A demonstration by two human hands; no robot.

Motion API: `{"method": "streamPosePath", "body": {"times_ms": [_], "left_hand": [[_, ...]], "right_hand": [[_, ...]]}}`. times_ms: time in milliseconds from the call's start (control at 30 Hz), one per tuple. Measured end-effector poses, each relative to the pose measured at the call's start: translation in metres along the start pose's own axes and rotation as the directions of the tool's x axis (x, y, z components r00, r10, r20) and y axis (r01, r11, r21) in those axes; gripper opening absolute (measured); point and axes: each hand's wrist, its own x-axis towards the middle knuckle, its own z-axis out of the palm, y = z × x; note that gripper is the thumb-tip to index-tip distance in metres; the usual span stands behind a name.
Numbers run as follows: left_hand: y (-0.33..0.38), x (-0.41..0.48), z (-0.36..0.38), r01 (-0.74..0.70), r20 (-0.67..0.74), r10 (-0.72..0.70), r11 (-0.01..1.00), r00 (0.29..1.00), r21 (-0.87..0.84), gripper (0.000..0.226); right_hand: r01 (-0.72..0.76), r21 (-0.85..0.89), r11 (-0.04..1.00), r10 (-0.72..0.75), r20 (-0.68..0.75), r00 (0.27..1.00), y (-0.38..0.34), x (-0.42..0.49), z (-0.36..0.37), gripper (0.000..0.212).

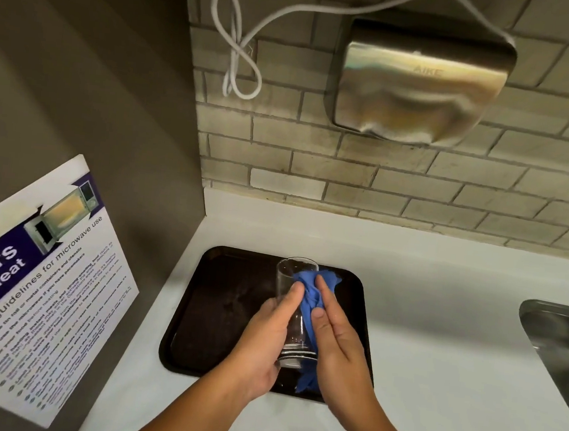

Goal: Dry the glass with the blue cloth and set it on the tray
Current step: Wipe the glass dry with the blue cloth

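**Mid-wipe over the tray, glass not set down yet**

So you had both hands up over the counter (421,330), working right above the dark tray (219,312). Your left hand (265,337) was wrapped around the glass (296,316), thumb lying along its side, gripping the lower half so it couldn't spin or slip. The glass was tilted with its open mouth pointing away from you and its thick base toward you, which I'd guess was to let you see the wall you were wiping. Your right hand (337,340) was pressing the blue cloth (314,290) flat against the glass's right side, fingers stretched along it, cloth bunched at the rim and a tail hanging out below the base. So that hand was clamped on the cloth, not loose.

Holding it over the tray made sense to me: short trip down when you're done, and drips land there. Still looked like the drying step.

Further off: the sink (560,349) edge at right, a microwave safety poster (43,283) on the left wall, and a metal hand dryer (421,86) on the tiles.
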Motion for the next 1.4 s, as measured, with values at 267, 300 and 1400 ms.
{"method": "streamPosePath", "body": {"times_ms": [267,300,1400], "left_hand": [[0.005,-0.002,0.001,-0.057,0.048,0.053,0.994,0.997,0.089,0.076],[0.007,-0.001,0.002,-0.067,0.029,0.065,0.995,0.997,0.078,0.074],[0.021,-0.001,0.000,-0.110,-0.017,0.114,0.980,0.993,0.163,0.055]], "right_hand": [[-0.128,0.226,0.966,0.135,-0.016,0.991,-0.003,0.028,-0.023,0.047],[-0.107,0.183,0.977,0.112,-0.015,0.994,-0.002,0.026,-0.021,0.042],[0.013,0.077,0.997,-0.014,0.013,1.000,-0.013,0.017,-0.002,0.041]]}}
